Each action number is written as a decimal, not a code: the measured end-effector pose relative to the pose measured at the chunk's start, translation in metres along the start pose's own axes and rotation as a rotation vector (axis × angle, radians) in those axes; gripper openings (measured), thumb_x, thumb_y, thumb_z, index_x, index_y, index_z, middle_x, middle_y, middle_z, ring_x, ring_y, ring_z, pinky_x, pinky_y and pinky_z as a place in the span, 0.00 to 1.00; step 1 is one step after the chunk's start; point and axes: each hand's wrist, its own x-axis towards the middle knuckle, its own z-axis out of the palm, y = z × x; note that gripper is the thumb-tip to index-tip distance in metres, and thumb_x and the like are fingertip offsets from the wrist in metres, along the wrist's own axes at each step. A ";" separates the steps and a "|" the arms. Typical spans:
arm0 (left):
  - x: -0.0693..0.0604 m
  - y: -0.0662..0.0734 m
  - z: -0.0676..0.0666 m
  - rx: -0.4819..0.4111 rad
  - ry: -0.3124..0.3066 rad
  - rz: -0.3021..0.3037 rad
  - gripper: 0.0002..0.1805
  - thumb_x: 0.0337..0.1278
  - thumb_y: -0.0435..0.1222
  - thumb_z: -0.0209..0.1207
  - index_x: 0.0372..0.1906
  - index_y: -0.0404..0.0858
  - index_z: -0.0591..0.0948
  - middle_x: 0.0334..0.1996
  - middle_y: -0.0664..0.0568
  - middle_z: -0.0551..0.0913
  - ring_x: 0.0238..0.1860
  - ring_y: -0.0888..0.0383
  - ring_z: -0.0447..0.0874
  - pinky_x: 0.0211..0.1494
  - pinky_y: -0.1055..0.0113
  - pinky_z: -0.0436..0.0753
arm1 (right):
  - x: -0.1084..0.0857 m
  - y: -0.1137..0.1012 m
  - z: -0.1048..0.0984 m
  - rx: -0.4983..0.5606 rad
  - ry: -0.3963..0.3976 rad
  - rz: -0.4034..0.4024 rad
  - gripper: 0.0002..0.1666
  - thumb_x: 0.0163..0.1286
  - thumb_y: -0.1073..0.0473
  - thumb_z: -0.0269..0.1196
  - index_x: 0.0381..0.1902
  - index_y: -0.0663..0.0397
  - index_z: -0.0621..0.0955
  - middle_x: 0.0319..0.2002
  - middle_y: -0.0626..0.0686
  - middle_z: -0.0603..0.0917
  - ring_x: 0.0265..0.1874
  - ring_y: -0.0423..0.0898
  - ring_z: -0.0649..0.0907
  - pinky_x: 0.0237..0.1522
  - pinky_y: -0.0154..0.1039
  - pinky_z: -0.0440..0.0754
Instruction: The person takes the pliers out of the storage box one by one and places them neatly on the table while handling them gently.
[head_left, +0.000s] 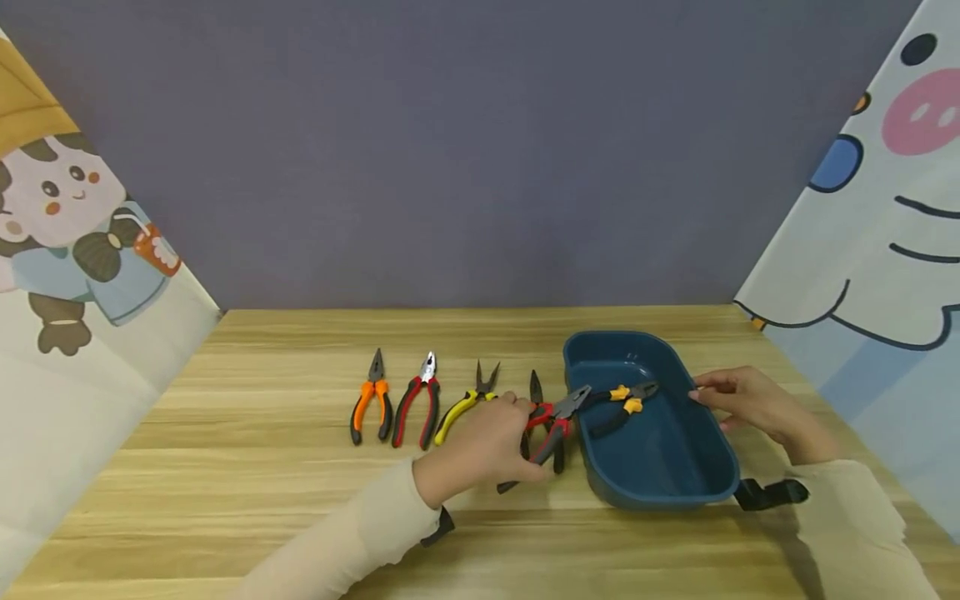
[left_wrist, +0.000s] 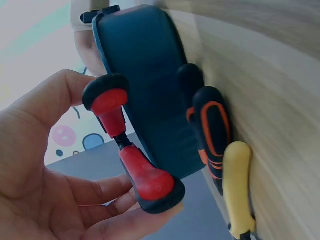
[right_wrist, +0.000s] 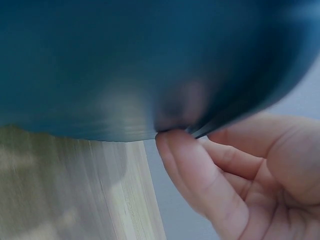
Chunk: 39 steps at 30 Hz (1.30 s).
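Note:
My left hand (head_left: 483, 446) grips a pair of combination pliers (left_wrist: 150, 180) with red and black handles, held above the table beside the tub's left wall. My right hand (head_left: 757, 408) pinches the right rim of the dark blue tub (head_left: 667, 492), thumb and fingers at its edge (right_wrist: 125, 137). Inside the tub lie pliers with black and yellow-orange handles (head_left: 633, 406). Partly hidden beneath the held pair, black-handled pliers with orange-red trim (left_wrist: 215, 125) lie on the table. Yellow-handled long-nose pliers (head_left: 457, 412) are just left of them, partly behind my left hand.
Farther left on the wooden table (head_left: 225, 467) lie orange-and-black pliers (head_left: 362, 408) and red-and-black pliers (head_left: 408, 408), noses pointing away. A grey panel (head_left: 480, 167) rises along the back edge. Cartoon-printed sheets (head_left: 82, 275) hang at both sides.

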 end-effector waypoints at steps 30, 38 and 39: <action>-0.061 -0.064 0.004 -0.103 0.018 -0.185 0.40 0.27 0.45 0.72 0.53 0.28 0.76 0.47 0.39 0.79 0.34 0.52 0.79 0.34 0.57 0.79 | 0.000 -0.003 0.002 0.008 0.014 0.015 0.34 0.71 0.53 0.56 0.62 0.78 0.65 0.53 0.71 0.75 0.33 0.39 0.82 0.31 0.41 0.83; -0.074 -0.077 0.001 -0.119 0.062 -0.237 0.40 0.26 0.44 0.72 0.52 0.28 0.77 0.46 0.42 0.80 0.34 0.56 0.78 0.32 0.62 0.79 | -0.001 -0.004 0.001 0.012 0.025 0.023 0.33 0.70 0.54 0.57 0.61 0.78 0.67 0.50 0.69 0.77 0.32 0.40 0.82 0.30 0.41 0.83; -0.074 -0.078 0.001 -0.119 0.067 -0.245 0.40 0.25 0.44 0.72 0.52 0.28 0.77 0.46 0.42 0.80 0.32 0.57 0.77 0.30 0.63 0.77 | -0.002 -0.004 0.001 0.014 0.024 0.023 0.33 0.71 0.54 0.57 0.61 0.78 0.66 0.50 0.69 0.77 0.33 0.40 0.82 0.31 0.41 0.83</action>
